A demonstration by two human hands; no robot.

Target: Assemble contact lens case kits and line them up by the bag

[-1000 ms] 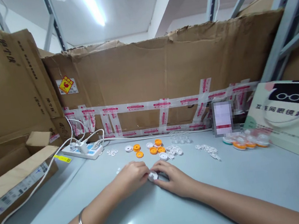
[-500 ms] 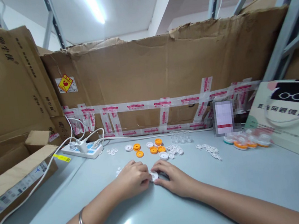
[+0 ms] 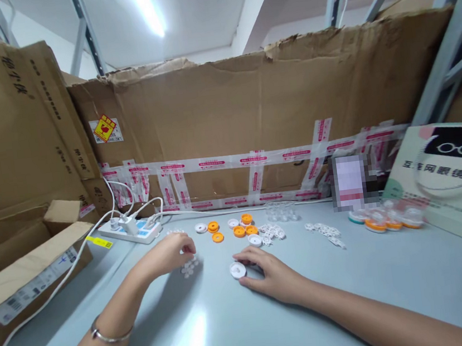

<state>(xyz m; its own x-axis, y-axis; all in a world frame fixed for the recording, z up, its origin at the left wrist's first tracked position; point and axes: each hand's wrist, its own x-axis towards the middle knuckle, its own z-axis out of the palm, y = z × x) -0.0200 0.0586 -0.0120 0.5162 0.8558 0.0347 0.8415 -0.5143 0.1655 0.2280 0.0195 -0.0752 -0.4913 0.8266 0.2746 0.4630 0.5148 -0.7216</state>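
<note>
A round white plastic cap point(image 3: 238, 270) with a small part at its centre lies on the table, gripped at its right edge between the thumb and fingers of my right hand point(image 3: 268, 272). To the left, my left hand point(image 3: 171, 254) hovers over a cluster of small white pieces point(image 3: 189, 268). Its fingers are curled in a pinch, and whatever is between the fingertips is too small or hidden to make out. Beyond the hands sit several orange round caps point(image 3: 239, 231), more white caps point(image 3: 255, 240) and a heap of small white perforated parts point(image 3: 272, 232).
A curved row of white parts point(image 3: 326, 232) and stacked clear-topped containers point(image 3: 388, 220) are to the right, before a paper bag point(image 3: 447, 186). Clear plastic pieces point(image 3: 282, 211) stand at the back. On the left are a power strip point(image 3: 131, 232) with cables and an open carton point(image 3: 35, 264).
My left hand has left the white cap and moved left to the small white pieces. My right hand still holds the cap in about the same place.
</note>
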